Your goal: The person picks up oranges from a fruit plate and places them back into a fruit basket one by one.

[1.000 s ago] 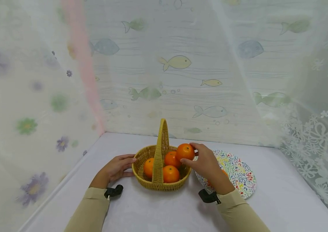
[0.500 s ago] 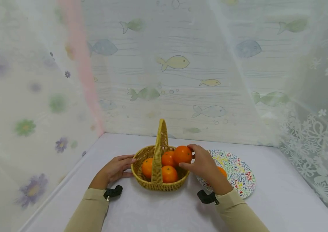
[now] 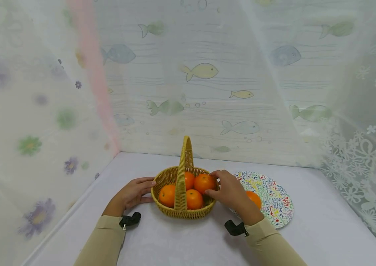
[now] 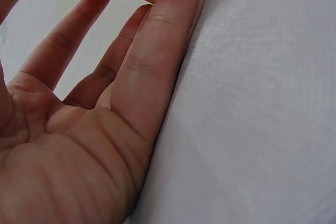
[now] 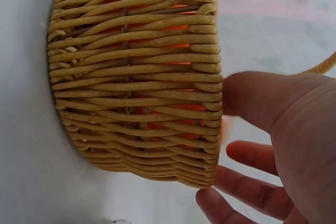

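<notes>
A yellow wicker basket (image 3: 188, 213) with a tall arched handle holds several oranges, among them a front-left orange (image 3: 167, 195) and a front orange (image 3: 194, 199). My left hand (image 3: 136, 194) rests against the basket's left side, its thumb tip at the rim. In the left wrist view the fingers (image 4: 144, 72) reach fairly straight to the wicker. My right hand (image 3: 232, 190) reaches over the right rim, thumb and fingertips around an orange (image 3: 204, 183) low among the others. In the right wrist view, the basket's wicker wall (image 5: 136, 82) hides most of that orange.
A round plate (image 3: 276, 199) with a colourful squiggle pattern lies to the right, bearing one orange (image 3: 253, 199) partly behind my right wrist. The white-covered table (image 3: 174, 244) backs onto a sheer curtain (image 3: 174, 85) printed with fish.
My right hand has lowered the orange from above the right rim down into the basket. The front-left orange has shifted slightly left. My left hand stays against the basket.
</notes>
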Motion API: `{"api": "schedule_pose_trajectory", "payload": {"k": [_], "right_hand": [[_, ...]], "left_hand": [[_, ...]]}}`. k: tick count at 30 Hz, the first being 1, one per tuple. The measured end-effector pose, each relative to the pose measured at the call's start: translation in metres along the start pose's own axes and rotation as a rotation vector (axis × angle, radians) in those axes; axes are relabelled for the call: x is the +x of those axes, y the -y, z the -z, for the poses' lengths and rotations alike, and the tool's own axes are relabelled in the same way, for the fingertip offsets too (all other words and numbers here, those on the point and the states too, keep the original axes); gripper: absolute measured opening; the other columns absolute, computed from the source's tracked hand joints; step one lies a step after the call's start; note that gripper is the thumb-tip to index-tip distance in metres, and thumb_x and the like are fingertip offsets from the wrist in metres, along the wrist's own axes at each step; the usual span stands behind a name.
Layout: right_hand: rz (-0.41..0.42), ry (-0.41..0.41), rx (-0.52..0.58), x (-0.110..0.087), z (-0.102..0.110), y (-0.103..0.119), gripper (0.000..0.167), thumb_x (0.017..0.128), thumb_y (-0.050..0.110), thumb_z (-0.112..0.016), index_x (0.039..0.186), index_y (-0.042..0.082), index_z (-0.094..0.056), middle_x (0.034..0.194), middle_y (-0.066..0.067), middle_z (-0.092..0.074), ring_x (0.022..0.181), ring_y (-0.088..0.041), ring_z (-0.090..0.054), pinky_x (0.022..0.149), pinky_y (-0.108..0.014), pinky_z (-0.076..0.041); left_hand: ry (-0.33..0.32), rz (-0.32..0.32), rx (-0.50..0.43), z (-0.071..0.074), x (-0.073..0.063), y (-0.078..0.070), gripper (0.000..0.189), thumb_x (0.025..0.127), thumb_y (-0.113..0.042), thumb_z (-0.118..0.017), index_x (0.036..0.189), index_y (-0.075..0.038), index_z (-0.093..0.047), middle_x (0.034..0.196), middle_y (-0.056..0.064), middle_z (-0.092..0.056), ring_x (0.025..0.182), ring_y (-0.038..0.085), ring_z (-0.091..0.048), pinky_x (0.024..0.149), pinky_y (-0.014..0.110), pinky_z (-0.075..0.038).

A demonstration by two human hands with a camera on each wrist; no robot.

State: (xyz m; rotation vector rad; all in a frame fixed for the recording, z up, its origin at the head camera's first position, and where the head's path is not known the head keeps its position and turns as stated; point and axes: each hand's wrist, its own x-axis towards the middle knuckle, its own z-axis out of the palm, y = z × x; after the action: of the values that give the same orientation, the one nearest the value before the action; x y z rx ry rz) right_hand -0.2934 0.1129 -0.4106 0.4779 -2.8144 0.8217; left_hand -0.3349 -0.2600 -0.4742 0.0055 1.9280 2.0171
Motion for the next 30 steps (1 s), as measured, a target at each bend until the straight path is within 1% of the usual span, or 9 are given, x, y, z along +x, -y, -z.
{"api": "schedule_pose_trajectory", "payload": {"k": [3, 8, 11, 15, 17, 22, 30], "right_hand": [[0.016, -0.012, -0.013, 0.0, -0.001, -0.001, 0.048, 0.084, 0.034, -0.087, 0.124, 0.013, -0.072, 0.124, -0.005, -0.069, 0.098, -0.021, -0.063, 0.085, -0.039, -0.059], [0.016, -0.023, -0.026, 0.0006, -0.003, -0.0018, 0.04, 0.084, 0.035, -0.086, 0.117, 0.015, -0.074, 0.125, -0.005, -0.068, 0.095, -0.021, -0.063, 0.083, -0.038, -0.059], [0.011, -0.025, -0.031, 0.0011, -0.0046, -0.0025, 0.038, 0.084, 0.034, -0.086, 0.115, 0.015, -0.075, 0.125, -0.004, -0.068, 0.095, -0.02, -0.062, 0.084, -0.04, -0.059], [0.009, -0.027, -0.035, 0.002, -0.0062, -0.0034, 0.037, 0.084, 0.034, -0.086, 0.114, 0.016, -0.075, 0.125, -0.004, -0.067, 0.102, -0.021, -0.064, 0.09, -0.043, -0.06], [0.009, -0.027, -0.035, 0.0023, -0.0063, -0.0037, 0.037, 0.084, 0.034, -0.086, 0.114, 0.016, -0.075, 0.125, -0.004, -0.067, 0.102, -0.022, -0.064, 0.091, -0.043, -0.06], [0.016, -0.025, -0.025, 0.0013, -0.0033, -0.0028, 0.035, 0.084, 0.033, -0.086, 0.113, 0.016, -0.075, 0.123, -0.004, -0.067, 0.096, -0.02, -0.062, 0.087, -0.041, -0.06], [0.007, 0.008, -0.028, -0.0002, 0.0017, -0.0052, 0.034, 0.086, 0.035, -0.085, 0.114, 0.019, -0.075, 0.122, -0.001, -0.068, 0.094, -0.018, -0.061, 0.08, -0.036, -0.057]], "left_hand": [[0.006, 0.001, 0.004, 0.0001, 0.0003, 0.0004, 0.064, 0.099, -0.029, -0.072, 0.153, -0.006, -0.048, 0.148, 0.013, -0.059, 0.119, 0.021, -0.068, 0.095, 0.051, -0.06], [0.015, 0.0, 0.01, 0.001, -0.0009, 0.0008, 0.062, 0.101, -0.029, -0.069, 0.154, -0.005, -0.047, 0.149, 0.013, -0.058, 0.119, 0.021, -0.068, 0.096, 0.051, -0.06], [0.018, 0.0, 0.017, 0.0009, -0.0017, 0.0005, 0.062, 0.101, -0.029, -0.069, 0.154, -0.005, -0.046, 0.15, 0.013, -0.057, 0.12, 0.021, -0.068, 0.096, 0.05, -0.059], [0.019, -0.003, 0.018, 0.0008, -0.0022, 0.0003, 0.064, 0.1, -0.031, -0.071, 0.154, -0.006, -0.047, 0.15, 0.013, -0.057, 0.12, 0.022, -0.067, 0.096, 0.051, -0.059], [0.02, -0.008, 0.019, 0.0008, -0.0025, 0.0003, 0.065, 0.099, -0.032, -0.071, 0.154, -0.005, -0.047, 0.15, 0.013, -0.057, 0.12, 0.022, -0.067, 0.096, 0.051, -0.059], [0.028, -0.019, 0.03, 0.001, -0.0027, 0.0002, 0.066, 0.1, -0.032, -0.071, 0.154, -0.004, -0.047, 0.15, 0.014, -0.057, 0.12, 0.021, -0.067, 0.097, 0.051, -0.059], [0.024, -0.012, 0.026, 0.0013, -0.0023, 0.0009, 0.068, 0.097, -0.034, -0.074, 0.153, -0.005, -0.048, 0.148, 0.012, -0.059, 0.119, 0.021, -0.067, 0.096, 0.051, -0.06]]}}
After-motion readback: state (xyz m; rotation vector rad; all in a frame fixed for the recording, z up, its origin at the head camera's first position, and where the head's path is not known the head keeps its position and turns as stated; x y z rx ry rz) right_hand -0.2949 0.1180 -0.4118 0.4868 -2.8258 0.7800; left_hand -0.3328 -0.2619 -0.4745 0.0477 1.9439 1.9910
